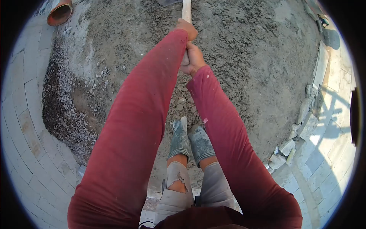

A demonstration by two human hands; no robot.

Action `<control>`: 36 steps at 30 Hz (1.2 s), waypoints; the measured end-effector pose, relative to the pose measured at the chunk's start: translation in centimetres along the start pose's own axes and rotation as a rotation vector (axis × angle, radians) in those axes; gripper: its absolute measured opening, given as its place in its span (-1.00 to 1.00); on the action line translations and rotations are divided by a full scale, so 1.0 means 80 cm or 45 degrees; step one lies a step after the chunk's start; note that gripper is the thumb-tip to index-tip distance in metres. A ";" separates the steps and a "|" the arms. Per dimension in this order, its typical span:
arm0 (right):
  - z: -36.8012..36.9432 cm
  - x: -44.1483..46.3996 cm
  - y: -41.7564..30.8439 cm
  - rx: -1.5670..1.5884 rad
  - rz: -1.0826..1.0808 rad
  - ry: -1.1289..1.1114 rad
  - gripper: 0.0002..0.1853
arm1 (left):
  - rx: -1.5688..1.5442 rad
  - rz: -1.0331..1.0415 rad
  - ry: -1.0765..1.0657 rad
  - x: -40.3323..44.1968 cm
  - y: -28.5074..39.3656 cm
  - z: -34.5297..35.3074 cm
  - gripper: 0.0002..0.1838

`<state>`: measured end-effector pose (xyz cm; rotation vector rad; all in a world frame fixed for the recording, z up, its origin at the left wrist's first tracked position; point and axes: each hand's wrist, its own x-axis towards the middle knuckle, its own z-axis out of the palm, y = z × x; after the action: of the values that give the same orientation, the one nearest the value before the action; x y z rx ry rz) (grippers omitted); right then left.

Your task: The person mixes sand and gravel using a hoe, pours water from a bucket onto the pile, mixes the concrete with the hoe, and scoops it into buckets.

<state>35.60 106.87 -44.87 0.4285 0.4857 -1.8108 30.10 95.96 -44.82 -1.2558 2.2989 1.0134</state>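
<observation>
Wooden handle [186, 11] pointing ahead over rough grey ground [251, 76], left grip [187, 29] clenched around it, right grip [194, 57] wrapped round its near end, smeared boots [179, 141] below, orange pipe [63, 3] far left, paving [23, 126] either side.

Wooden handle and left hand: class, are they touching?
Touching. The head view shows the left hand closed around the wooden handle, which runs out beyond it.
</observation>
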 end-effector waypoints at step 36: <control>-0.029 -0.913 0.285 -1.795 0.637 1.528 -0.59 | -1.100 -0.929 -1.566 -0.739 -0.065 0.257 -0.79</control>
<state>77.89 161.22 -11.39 0.4855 2.0281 -0.2498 66.36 144.04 -26.88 -1.0323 0.4155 1.7799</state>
